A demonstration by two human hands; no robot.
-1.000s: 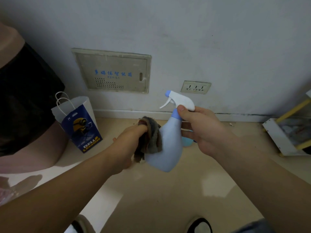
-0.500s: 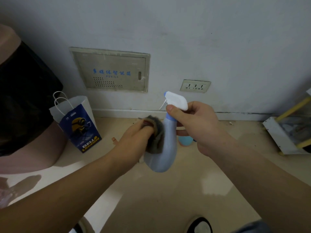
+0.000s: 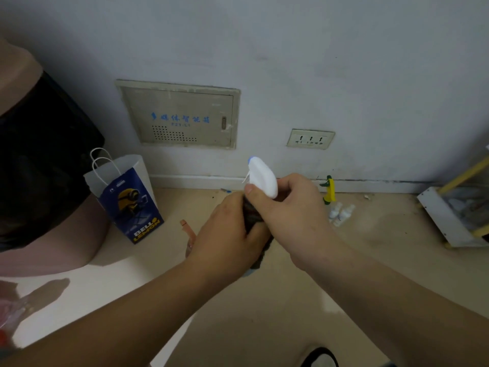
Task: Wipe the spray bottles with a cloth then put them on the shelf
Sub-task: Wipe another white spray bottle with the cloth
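Showed bare forearms (image 3: 132, 300) running out to a bare left hand (image 3: 225, 234) and right hand (image 3: 293, 213), with a short-trimmed thumbnail (image 3: 248, 188) on the right. Wore a black shoe (image 3: 320, 357) with a pale grey top, glimpsed at the near edge.

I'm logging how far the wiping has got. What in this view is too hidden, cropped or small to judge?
- Spray bottle: the head view shows only its white trigger head; the left hand and right hand cover its body.
- Cloth: only a dark strip shows between the hands, so where it touches the bottle is hidden.
- Shelf: cut off by the right edge, contents blurred.
- Small bottles on the floor: too small to read.
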